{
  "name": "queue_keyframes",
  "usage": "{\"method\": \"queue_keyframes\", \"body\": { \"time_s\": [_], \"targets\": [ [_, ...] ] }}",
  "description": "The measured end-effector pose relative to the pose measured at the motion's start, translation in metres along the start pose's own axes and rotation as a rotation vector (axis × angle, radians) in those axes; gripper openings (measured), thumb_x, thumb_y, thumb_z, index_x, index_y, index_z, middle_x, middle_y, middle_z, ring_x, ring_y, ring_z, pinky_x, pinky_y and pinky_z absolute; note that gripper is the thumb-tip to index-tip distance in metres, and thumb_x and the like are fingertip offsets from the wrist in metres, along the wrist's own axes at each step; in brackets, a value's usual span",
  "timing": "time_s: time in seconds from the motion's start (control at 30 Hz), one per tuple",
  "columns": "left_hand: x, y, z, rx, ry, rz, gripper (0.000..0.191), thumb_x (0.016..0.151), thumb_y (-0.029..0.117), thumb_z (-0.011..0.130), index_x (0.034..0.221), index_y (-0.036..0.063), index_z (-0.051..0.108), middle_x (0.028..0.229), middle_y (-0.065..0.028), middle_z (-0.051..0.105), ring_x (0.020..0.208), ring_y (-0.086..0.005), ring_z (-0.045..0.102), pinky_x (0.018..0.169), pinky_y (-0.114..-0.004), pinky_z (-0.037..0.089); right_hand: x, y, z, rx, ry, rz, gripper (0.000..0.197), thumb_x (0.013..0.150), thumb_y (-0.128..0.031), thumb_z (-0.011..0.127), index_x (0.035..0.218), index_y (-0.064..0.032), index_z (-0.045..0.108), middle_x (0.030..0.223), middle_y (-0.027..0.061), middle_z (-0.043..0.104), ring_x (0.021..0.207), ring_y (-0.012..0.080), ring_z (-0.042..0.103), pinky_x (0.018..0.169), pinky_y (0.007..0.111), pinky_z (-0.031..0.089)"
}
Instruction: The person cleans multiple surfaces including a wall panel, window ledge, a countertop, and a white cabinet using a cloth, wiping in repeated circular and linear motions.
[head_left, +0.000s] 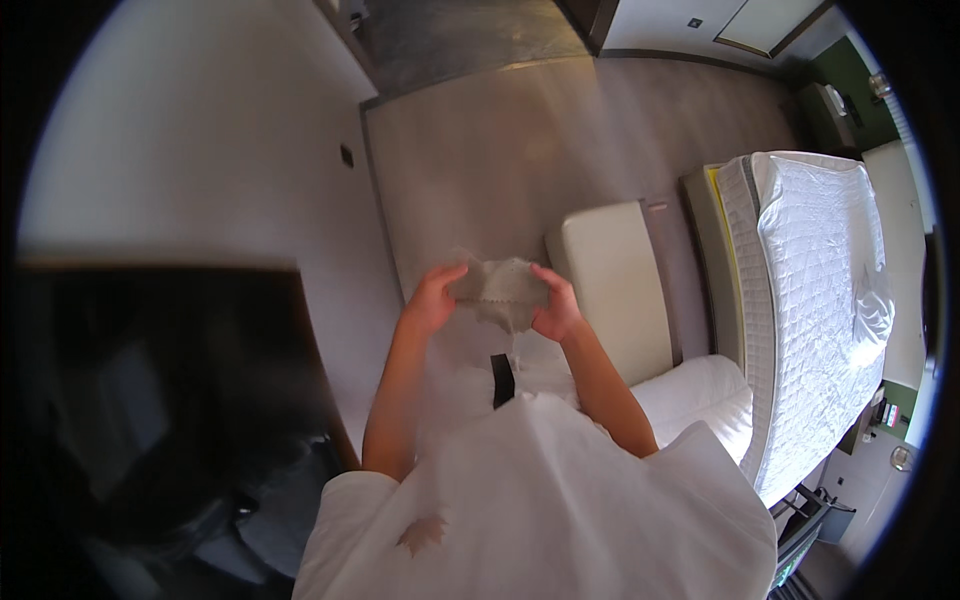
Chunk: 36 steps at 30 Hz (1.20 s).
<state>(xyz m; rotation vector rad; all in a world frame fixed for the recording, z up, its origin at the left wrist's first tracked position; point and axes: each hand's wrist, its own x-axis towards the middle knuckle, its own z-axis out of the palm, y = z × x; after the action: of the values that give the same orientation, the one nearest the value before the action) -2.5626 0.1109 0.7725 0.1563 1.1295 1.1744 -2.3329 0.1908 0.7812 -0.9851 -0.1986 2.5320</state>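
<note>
A thin, see-through greyish sheet (499, 281), probably plastic film, is stretched between my two hands in front of my waist. A jagged edge runs across its lower part, and a loose flap hangs beneath. My left hand (433, 298) pinches its left end, with the thumb on top. The right end is gripped by my right hand (556, 304), whose fingers are partly hidden behind the sheet. Below it, a black strap (502, 380) lies against my white clothing.
To my right are a cream upholstered bench (619, 289) and a bed with a white quilted mattress (817, 300). A white bundle (697, 390) lies between bench and bed. On the left stand a wall (225, 165) and a dark screen-like panel (180, 360). Wood-look floor (487, 157) stretches ahead.
</note>
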Motion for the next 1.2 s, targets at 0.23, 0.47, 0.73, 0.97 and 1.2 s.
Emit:
{"method": "queue_keyframes", "body": {
  "time_s": [0.23, 0.47, 0.73, 0.97, 1.2],
  "targets": [
    [0.1, 0.08, 0.079, -0.255, -0.038, 0.009, 0.031, 0.096, 0.026, 0.07, 0.115, 0.0023, 0.067, 0.114, -0.0079, 0.07, 0.102, -0.0207, 0.067, 0.09, -0.038, 0.055, 0.038, -0.165, 0.046, -0.159, 0.033, -0.031, 0.037, 0.097, -0.026, 0.066, 0.126, -0.0039, 0.06, 0.125, 0.0081, 0.065, 0.118, 0.0219, 0.062, 0.096, 0.039, 0.053],
    [0.223, 0.152, 0.087, 0.087, -0.03, 0.005, 0.022, 0.095, 0.025, 0.072, 0.097, 0.0034, 0.068, 0.093, -0.001, 0.071, 0.082, -0.0119, 0.066, 0.075, -0.027, 0.052, 0.131, -0.258, 0.043, -0.225, 0.151, -0.104, 0.028, 0.096, -0.014, 0.067, 0.121, -0.0019, 0.064, 0.116, 0.0101, 0.069, 0.107, 0.0243, 0.068, 0.089, 0.04, 0.057],
    [0.408, 0.231, 0.05, 0.605, -0.011, 0.156, 0.019, 0.093, 0.026, 0.076, 0.098, 0.0095, 0.068, 0.084, 0.0053, 0.063, 0.067, -0.0052, 0.053, 0.058, -0.023, 0.04, 0.324, -0.318, -0.033, -0.615, 0.101, -0.284, 0.03, 0.099, -0.014, 0.065, 0.125, -0.0008, 0.06, 0.115, 0.0081, 0.069, 0.106, 0.0219, 0.069, 0.09, 0.038, 0.059],
    [0.485, 0.457, 0.133, 0.214, -0.007, 0.039, 0.018, 0.09, 0.015, 0.075, 0.106, 0.0094, 0.066, 0.089, 0.0041, 0.066, 0.069, -0.007, 0.056, 0.058, -0.022, 0.041, 0.391, -0.495, 0.151, -0.921, 0.189, -0.445, 0.032, 0.093, -0.006, 0.067, 0.124, -0.0022, 0.062, 0.119, 0.0083, 0.069, 0.106, 0.0218, 0.068, 0.09, 0.034, 0.056],
    [0.547, 0.618, 0.188, 0.551, -0.283, 0.277, 0.028, 0.09, 0.007, 0.072, 0.117, 0.0089, 0.067, 0.097, 0.0021, 0.069, 0.089, -0.0075, 0.064, 0.07, -0.023, 0.049, 0.325, -0.633, 0.317, -1.199, 0.109, -0.966, 0.048, 0.086, 0.016, 0.062, 0.131, 0.0014, 0.062, 0.127, 0.0097, 0.068, 0.114, 0.0219, 0.067, 0.097, 0.03, 0.051]
  ]
}}
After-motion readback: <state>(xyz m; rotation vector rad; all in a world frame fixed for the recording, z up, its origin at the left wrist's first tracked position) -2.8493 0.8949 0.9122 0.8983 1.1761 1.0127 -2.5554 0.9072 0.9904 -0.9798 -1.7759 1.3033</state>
